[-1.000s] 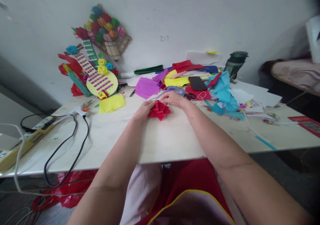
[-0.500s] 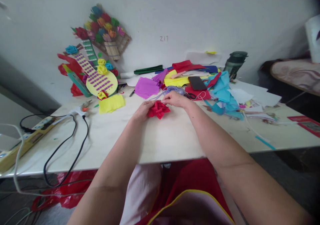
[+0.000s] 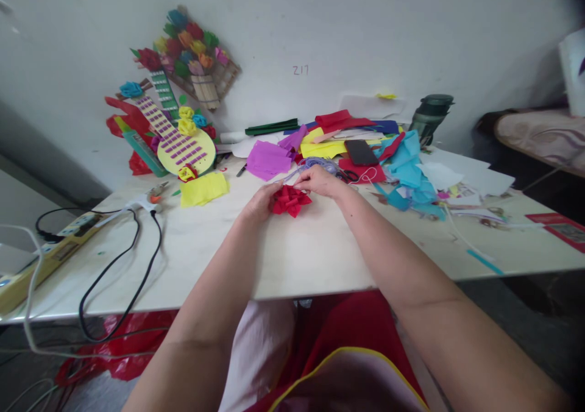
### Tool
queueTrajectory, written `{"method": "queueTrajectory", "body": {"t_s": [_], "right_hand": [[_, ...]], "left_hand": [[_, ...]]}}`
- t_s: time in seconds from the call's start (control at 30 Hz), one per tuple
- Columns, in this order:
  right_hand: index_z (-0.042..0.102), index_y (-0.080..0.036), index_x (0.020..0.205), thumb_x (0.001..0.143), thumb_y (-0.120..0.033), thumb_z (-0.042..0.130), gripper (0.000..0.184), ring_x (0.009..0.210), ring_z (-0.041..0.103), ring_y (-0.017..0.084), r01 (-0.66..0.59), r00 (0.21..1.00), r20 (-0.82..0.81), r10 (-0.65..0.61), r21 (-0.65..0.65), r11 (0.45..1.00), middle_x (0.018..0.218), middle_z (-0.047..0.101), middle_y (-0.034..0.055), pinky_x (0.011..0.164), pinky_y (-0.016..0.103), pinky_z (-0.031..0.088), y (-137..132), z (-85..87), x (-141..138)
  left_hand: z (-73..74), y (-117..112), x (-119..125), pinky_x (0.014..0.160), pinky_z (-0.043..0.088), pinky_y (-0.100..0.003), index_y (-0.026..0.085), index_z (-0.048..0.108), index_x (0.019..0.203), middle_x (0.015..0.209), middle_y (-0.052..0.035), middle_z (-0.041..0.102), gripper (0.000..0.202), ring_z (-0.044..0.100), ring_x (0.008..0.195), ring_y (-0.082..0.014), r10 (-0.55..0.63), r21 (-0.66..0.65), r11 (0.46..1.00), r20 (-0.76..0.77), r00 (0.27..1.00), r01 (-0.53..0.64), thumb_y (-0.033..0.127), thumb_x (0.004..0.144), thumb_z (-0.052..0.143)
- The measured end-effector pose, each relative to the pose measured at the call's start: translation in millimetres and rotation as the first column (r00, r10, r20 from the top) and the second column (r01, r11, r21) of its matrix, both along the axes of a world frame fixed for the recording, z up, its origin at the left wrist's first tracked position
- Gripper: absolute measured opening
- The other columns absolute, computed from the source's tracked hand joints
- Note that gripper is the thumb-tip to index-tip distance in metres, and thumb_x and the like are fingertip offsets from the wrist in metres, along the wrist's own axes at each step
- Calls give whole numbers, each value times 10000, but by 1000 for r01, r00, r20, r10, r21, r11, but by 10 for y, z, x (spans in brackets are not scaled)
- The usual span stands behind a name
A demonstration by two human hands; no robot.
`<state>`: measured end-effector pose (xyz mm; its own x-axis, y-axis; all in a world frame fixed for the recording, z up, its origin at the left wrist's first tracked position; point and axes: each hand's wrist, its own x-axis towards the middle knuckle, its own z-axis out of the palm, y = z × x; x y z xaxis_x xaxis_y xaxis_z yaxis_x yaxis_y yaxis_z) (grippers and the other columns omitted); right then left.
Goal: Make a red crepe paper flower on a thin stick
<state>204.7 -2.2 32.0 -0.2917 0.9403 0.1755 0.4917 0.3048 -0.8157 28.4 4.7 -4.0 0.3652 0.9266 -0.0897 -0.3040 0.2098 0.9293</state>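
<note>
A red crepe-paper flower [image 3: 291,201] with pointed, folded petals is held just above the table, near the middle of the head view. My left hand [image 3: 265,200] is closed on its left side. At its upper right edge, my right hand [image 3: 315,181] pinches with thumb and forefinger; what sits between those fingertips is too small to make out. Right behind my hands lies a bundle of pale purple cord [image 3: 320,164]. Black-handled scissors [image 3: 350,175] lie beyond my right wrist.
Left stand a paper-flower guitar model [image 3: 187,150], a yellow paper sheet [image 3: 204,189], a glue gun [image 3: 145,203] with a black cable, and a power strip [image 3: 68,250]. Behind are purple paper [image 3: 267,160] and a phone [image 3: 360,152]. Blue paper [image 3: 409,174] and a bottle [image 3: 430,119] stand right.
My right fingertips have shifted very slightly left along the flower's back edge. The flower has turned or moved a little in my left hand; all else is the same.
</note>
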Motion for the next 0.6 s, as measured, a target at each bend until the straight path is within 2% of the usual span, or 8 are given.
{"method": "queueTrajectory", "body": {"t_s": [0.33, 0.47, 0.6], "right_hand": [[682, -143, 627, 607, -74, 648, 80, 568, 542, 85, 4, 993, -113, -14, -89, 996, 557, 611, -22, 611, 229, 461, 17, -27, -9], [687, -133, 669, 620, -102, 633, 79, 588, 546, 95, -13, 998, -61, 8, -88, 996, 582, 620, -13, 621, 231, 457, -4, -5, -10], [688, -119, 673, 698, -214, 582, 145, 578, 502, 95, -31, 996, 79, 31, -1, 1000, 578, 594, -6, 581, 224, 407, -9, 21, 13]], "left_hand": [[-19, 4, -44, 495, 460, -225, 104, 646, 763, 624, -61, 635, 184, 579, 516, -132, -29, 42, 999, -133, 991, 34, 287, 741, 650], [-29, -2, -54, 490, 442, -221, 106, 642, 733, 604, -48, 622, 187, 561, 503, -122, -64, 69, 995, -105, 992, 72, 289, 723, 679], [-42, 0, -50, 493, 432, -220, 111, 620, 695, 563, -28, 590, 199, 540, 483, -110, -61, 76, 995, -91, 994, 68, 293, 712, 700]]}}
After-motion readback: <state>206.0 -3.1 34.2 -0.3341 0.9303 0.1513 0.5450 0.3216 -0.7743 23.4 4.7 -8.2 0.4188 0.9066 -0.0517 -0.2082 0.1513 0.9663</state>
